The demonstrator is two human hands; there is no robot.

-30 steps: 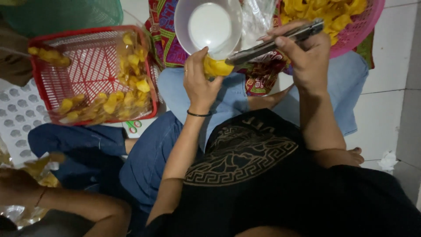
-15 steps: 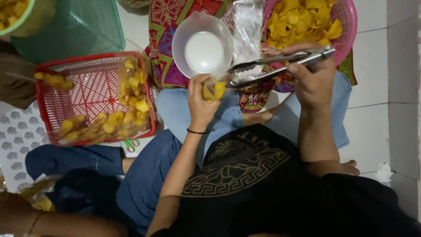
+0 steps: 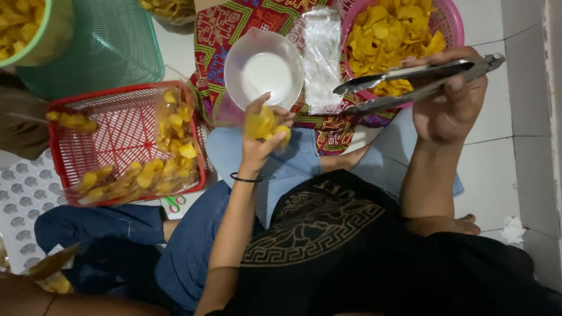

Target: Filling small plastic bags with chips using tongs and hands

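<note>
**Chips in one hand, tongs in the other**

Nearest the camera, the person sits on the tiled floor (image 3: 503, 169) in a black shirt and blue jeans, both arms reaching forward over the knees. The left hand (image 3: 260, 137) is closed around a small clear bag of yellow chips (image 3: 266, 124), held upright above the lap, just below the white bowl (image 3: 264, 73). The right hand (image 3: 451, 108) is clamped on the handle end of metal tongs (image 3: 410, 85); their tips lie nearly together and point left, over the rim of the pink basket (image 3: 451, 23) heaped with more yellow chips.

To the left, a red basket (image 3: 126, 143) holds filled bags of chips. Between the bowl and the pink basket lies a stack of clear plastic bags (image 3: 324, 58) on a patterned cloth (image 3: 222, 23). Farther off, a green basket (image 3: 108, 47) stands at the upper left.

The chips look light, stiff and brittle, likely to crack under a hard squeeze, and the thin bag looks slick and floppy. It is best held loosely around the neck or cupped from below, as the left hand does; the tongs should close gently.
</note>
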